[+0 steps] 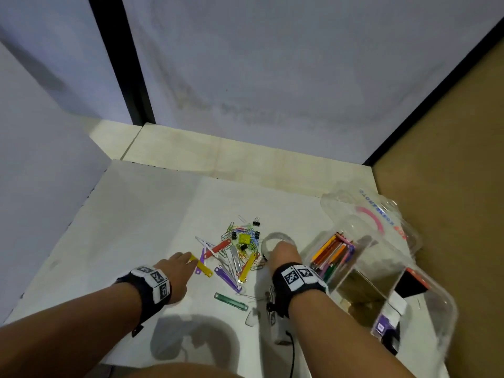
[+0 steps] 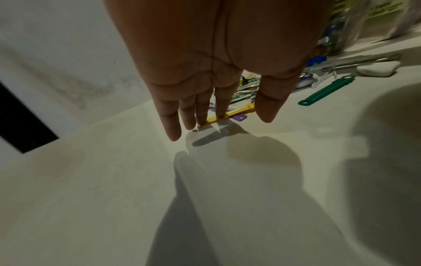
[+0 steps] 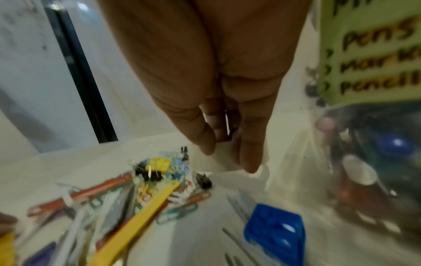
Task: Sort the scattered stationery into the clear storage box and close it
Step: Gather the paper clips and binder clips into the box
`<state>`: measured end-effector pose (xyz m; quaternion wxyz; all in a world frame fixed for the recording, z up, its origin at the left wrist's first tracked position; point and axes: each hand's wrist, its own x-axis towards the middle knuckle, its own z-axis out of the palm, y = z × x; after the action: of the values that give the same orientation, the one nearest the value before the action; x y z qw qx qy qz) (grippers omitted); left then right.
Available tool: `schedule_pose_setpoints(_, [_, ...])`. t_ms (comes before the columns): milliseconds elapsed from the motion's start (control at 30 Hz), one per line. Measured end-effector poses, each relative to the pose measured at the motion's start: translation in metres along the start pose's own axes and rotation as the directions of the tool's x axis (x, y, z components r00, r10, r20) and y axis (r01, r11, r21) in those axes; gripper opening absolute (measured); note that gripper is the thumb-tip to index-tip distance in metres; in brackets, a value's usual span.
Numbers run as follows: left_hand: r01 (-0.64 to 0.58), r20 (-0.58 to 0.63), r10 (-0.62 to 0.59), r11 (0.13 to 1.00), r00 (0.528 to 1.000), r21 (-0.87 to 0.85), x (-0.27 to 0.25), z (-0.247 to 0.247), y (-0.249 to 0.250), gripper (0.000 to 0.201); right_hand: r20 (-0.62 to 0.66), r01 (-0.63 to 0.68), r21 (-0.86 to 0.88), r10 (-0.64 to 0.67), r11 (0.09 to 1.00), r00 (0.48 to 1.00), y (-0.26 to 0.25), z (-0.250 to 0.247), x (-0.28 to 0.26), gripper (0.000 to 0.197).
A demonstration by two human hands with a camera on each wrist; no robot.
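Observation:
My left hand [image 1: 188,259] reaches forward with straight fingers, and two fingertips [image 2: 219,113] rest on a yellow plastic fastener strip [image 1: 201,266] [image 2: 237,112]; the thumb stays apart. My right hand [image 1: 282,248] [image 3: 227,158] grips a clear tape roll [image 1: 268,240] [image 3: 218,165] just left of the clear storage box [image 1: 436,296]. The box stands open at the right, with coloured pencils [image 1: 332,252] in one compartment. Between the hands lies a pile of paper clips and binder clips [image 1: 244,237] [image 3: 159,171] with several coloured strips.
The box's clear lid [image 1: 376,208] lies back behind it. A green strip [image 1: 230,301] [image 2: 325,93] sits near me. A blue plastic piece [image 3: 275,228] lies under my right wrist. White walls close the left and back, and a brown board [image 1: 450,159] closes the right.

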<state>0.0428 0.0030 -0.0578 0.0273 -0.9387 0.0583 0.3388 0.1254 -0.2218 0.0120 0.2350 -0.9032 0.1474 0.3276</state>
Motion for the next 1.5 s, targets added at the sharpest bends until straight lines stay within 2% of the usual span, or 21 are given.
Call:
schedule_pose_setpoints(133, [0.018,-0.019,-0.017,0.999,1.000,0.027,0.009,-0.007,0.010,0.063,-0.131,0.195,0.048,-0.188,0.980,0.973,-0.003,-0.013,-0.025,0.033])
schedule_pose_setpoints(200, [0.030,-0.037,-0.028,0.999,0.999,0.042,0.015,-0.011,0.018,0.054,-0.212,0.309,0.092,-0.285,0.947,0.935,-0.002,-0.017,-0.036,0.025])
schedule_pose_setpoints(367, [0.052,-0.040,-0.049,0.996,0.998,0.067,0.031,-0.021,0.036,0.043,-0.432,0.420,0.114,-0.335,0.900,0.837,0.026,-0.037,-0.057,0.016])
schedule_pose_setpoints(467, [0.071,-0.072,-0.067,0.996,0.995,0.049,0.045,-0.024,0.045,0.045,-0.548,0.411,0.121,-0.285,0.904,0.787,0.057,-0.058,-0.064,0.012])
schedule_pose_setpoints(600, [0.094,-0.115,-0.093,0.996,0.989,0.001,0.051,-0.028,0.058,0.039,-0.708,0.283,0.115,-0.121,0.952,0.695,0.108,-0.077,-0.069,0.013])
schedule_pose_setpoints(667, [0.104,-0.134,-0.112,0.993,0.985,-0.063,0.049,-0.031,0.063,0.039,-0.742,0.204,0.154,-0.023,0.967,0.670,0.132,-0.080,-0.071,0.011])
schedule_pose_setpoints(767, [0.081,-0.178,-0.095,0.993,0.979,-0.082,0.041,-0.036,0.071,0.039,-0.741,0.093,0.227,0.110,0.969,0.662,0.162,-0.080,-0.072,0.012])
schedule_pose_setpoints(900, [0.044,-0.229,-0.047,0.999,0.972,-0.016,0.035,-0.031,0.072,0.039,-0.695,-0.059,0.287,0.251,0.956,0.674,0.186,-0.073,-0.066,0.017])
schedule_pose_setpoints(1033, [0.013,-0.187,-0.012,1.000,0.982,0.001,0.036,-0.028,0.067,0.044,-0.581,-0.173,0.332,0.346,0.927,0.736,0.192,-0.069,-0.056,0.012])
schedule_pose_setpoints(1100, [0.008,-0.149,-0.008,1.000,0.989,0.001,0.036,-0.029,0.065,0.043,-0.511,-0.240,0.346,0.396,0.907,0.763,0.193,-0.070,-0.050,0.021])
schedule_pose_setpoints(1167, [0.005,-0.116,-0.007,1.000,0.993,-0.017,0.036,-0.029,0.063,0.044,-0.428,-0.290,0.311,0.406,0.905,0.808,0.192,-0.076,-0.045,0.029])
schedule_pose_setpoints(1233, [0.003,-0.099,-0.006,1.000,0.995,-0.027,0.037,-0.028,0.061,0.047,-0.359,-0.313,0.255,0.391,0.915,0.848,0.189,-0.082,-0.042,0.028])
schedule_pose_setpoints(1300, [-0.005,-0.096,0.002,1.000,0.995,-0.031,0.037,-0.028,0.059,0.048,-0.394,-0.305,0.232,0.376,0.923,0.839,0.186,-0.083,-0.040,0.032])
schedule_pose_setpoints(1367, [-0.007,-0.091,0.005,1.000,0.996,-0.024,0.037,-0.028,0.056,0.047,-0.524,-0.247,0.267,0.355,0.932,0.774,0.180,-0.078,-0.044,0.024])
schedule_pose_setpoints(1433, [-0.027,-0.097,0.026,1.000,0.995,-0.013,0.035,-0.027,0.055,0.040,-0.619,-0.113,0.314,0.293,0.943,0.728,0.165,-0.077,-0.052,0.013])
schedule_pose_setpoints(1500, [-0.040,-0.118,0.039,0.999,0.992,-0.008,0.033,-0.024,0.051,0.034,-0.687,0.060,0.299,0.171,0.953,0.706,0.141,-0.077,-0.058,0.009])
